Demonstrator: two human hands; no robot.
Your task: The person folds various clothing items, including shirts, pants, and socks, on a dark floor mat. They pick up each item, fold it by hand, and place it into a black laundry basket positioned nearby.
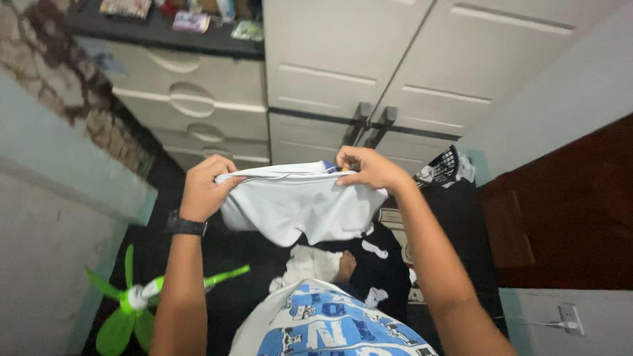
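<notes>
I hold a white garment [300, 207] stretched out in front of me. My left hand [206, 186] grips its left edge; a black watch sits on that wrist. My right hand [369, 168] pinches its top right edge, where a bit of blue and yellow shows. The cloth hangs loosely between both hands above the floor. Below it lie a white piece of clothing [315, 264] and dark clothes [382, 264] on the floor, with my foot [347, 264] among them.
A beige cabinet [349, 66] with dark handles stands ahead, a chest of drawers [198, 99] to its left. A green fan blade [132, 303] is at lower left. A dark wooden panel [567, 211] is on the right, a black basket [445, 166] near it.
</notes>
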